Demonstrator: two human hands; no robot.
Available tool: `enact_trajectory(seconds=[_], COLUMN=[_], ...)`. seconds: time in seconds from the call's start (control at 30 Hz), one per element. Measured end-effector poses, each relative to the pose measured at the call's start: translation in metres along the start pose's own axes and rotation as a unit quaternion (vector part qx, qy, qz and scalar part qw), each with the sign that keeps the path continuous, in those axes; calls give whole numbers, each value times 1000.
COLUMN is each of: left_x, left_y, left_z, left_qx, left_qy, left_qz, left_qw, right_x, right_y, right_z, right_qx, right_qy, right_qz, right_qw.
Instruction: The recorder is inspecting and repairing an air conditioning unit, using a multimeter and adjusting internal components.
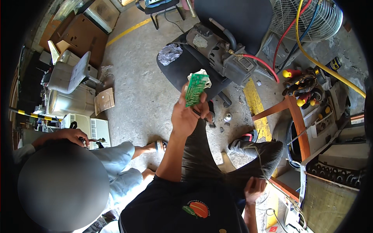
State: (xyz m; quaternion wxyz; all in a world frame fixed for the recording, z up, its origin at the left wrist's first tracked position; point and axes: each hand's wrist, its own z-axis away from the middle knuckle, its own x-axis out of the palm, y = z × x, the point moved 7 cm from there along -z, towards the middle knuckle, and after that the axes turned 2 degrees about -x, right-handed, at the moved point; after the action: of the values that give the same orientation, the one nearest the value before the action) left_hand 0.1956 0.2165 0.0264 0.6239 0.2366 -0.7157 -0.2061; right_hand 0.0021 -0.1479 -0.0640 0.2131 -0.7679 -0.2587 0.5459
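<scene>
My left hand (185,116) is raised in front of me and closed on a green circuit board (197,89), its face dotted with solder points. The board is tilted, its upper end pointing away from me. A slim dark object (197,112) shows by the fingers; its kind is unclear. Behind the board a white piece with an uneven outline (205,73) peeks out, mostly hidden. Down on my right thigh rests my right hand (255,189), its fingers curled in. A thin pale cord (261,165) runs over that leg close to this hand.
A black chair (171,68) ahead bears a crumpled cloth (169,54) and a dusty grey machine (217,50) with a red hose. A small can (228,116) stands on the floor. Another person (116,159) sits at left. Tools (303,87) and a reddish-brown frame (297,124) are at right.
</scene>
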Motion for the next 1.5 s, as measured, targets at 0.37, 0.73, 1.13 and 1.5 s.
enact_trajectory(seconds=[0.37, 0.73, 1.13, 1.5], left_x=[64, 102, 105, 127], left_y=[-84, -60, -101, -71], left_z=[62, 90, 120, 98], left_qx=[-234, 223, 29, 147], left_qy=[-43, 30, -18, -82], left_qz=[264, -773, -655, -785], left_qw=[935, 594, 755, 597], right_x=[37, 90, 64, 41], right_y=[-151, -131, -83, -86], right_z=[-197, -139, -185, -210], right_qx=[8, 202, 228, 153], right_qy=[-128, -225, -277, -321], right_qz=[-447, -730, -688, -501], right_qw=[885, 613, 631, 789])
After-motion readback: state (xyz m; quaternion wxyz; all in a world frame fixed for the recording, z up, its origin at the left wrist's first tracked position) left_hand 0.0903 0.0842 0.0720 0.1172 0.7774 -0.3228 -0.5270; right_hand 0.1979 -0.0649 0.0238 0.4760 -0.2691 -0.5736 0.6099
